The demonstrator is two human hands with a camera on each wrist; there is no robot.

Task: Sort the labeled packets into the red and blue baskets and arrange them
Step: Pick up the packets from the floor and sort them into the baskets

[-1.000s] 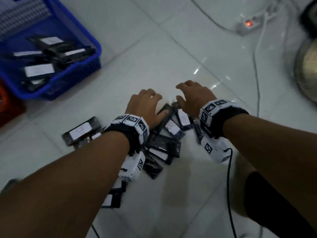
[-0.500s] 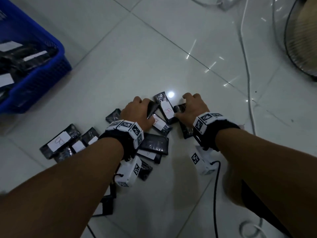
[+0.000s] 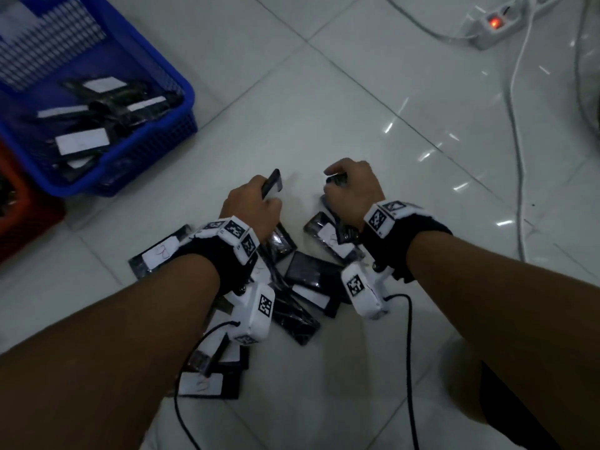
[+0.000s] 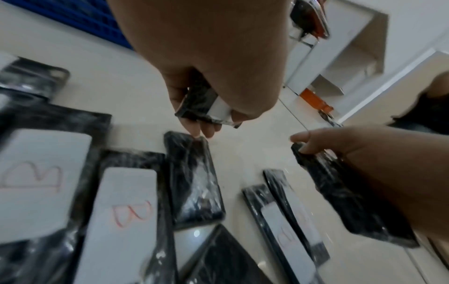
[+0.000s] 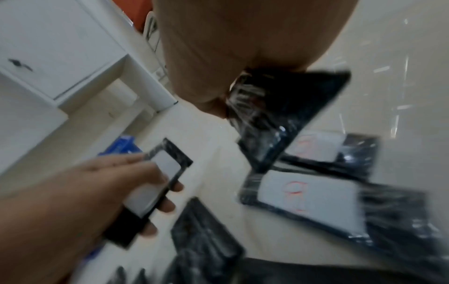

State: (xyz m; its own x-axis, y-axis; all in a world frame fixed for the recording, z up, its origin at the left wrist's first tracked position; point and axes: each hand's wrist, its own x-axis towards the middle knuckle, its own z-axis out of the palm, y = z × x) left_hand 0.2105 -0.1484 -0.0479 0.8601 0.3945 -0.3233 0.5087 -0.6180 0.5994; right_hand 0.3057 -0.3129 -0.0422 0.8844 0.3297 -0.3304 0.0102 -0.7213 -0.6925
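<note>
Several black packets (image 3: 310, 271) with white labels lie in a heap on the tiled floor under my wrists; some labels show a red B (image 4: 132, 213). My left hand (image 3: 256, 203) grips one labelled packet (image 3: 272, 187) lifted off the floor, also seen in the left wrist view (image 4: 206, 107) and the right wrist view (image 5: 160, 176). My right hand (image 3: 352, 186) holds another black packet (image 3: 337, 180), its wrapped body showing in the right wrist view (image 5: 274, 115). The blue basket (image 3: 152, 151) at the upper left holds several packets. A corner of the red basket (image 3: 26, 219) shows at the left edge.
A white power strip (image 3: 493, 26) with a lit switch and white cables (image 3: 516, 131) lie on the floor at the upper right. Black wrist cables (image 3: 407, 352) trail near my arms. White furniture (image 5: 60, 63) stands beyond the heap.
Both hands have closed on packets and lifted them off the heap. The camera has tilted up, bringing the blue basket and power strip back into view.
</note>
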